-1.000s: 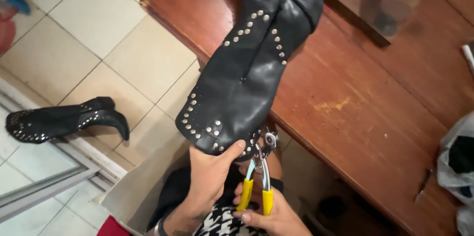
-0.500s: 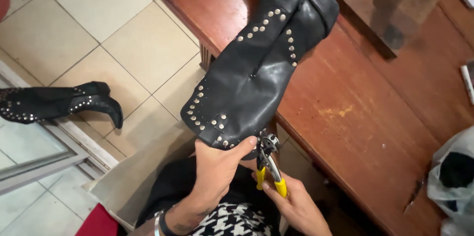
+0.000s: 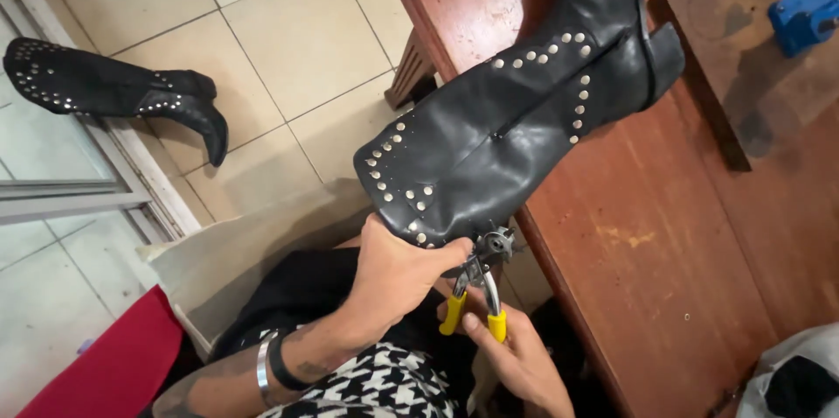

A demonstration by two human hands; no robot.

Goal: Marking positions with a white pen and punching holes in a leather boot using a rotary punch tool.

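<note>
A tall black leather boot [image 3: 516, 121] with silver studs lies across the edge of a reddish wooden table [image 3: 664, 234], its shaft opening jutting off toward me. My left hand [image 3: 398, 274] grips the lower rim of the shaft opening. My right hand [image 3: 516, 357] squeezes the yellow handles of a metal punch plier [image 3: 476, 282], whose head sits at the boot's rim right beside my left thumb.
The matching studded boot [image 3: 114, 90] lies on the tiled floor at the left. A blue object [image 3: 804, 16] rests on a wooden board at the top right. A white bag with something dark inside [image 3: 795, 374] sits at the bottom right. A red surface [image 3: 105, 365] shows at the bottom left.
The view has swung, so the boot now appears more to the right and flatter. Both hands keep their hold at the boot's rim with the plier.
</note>
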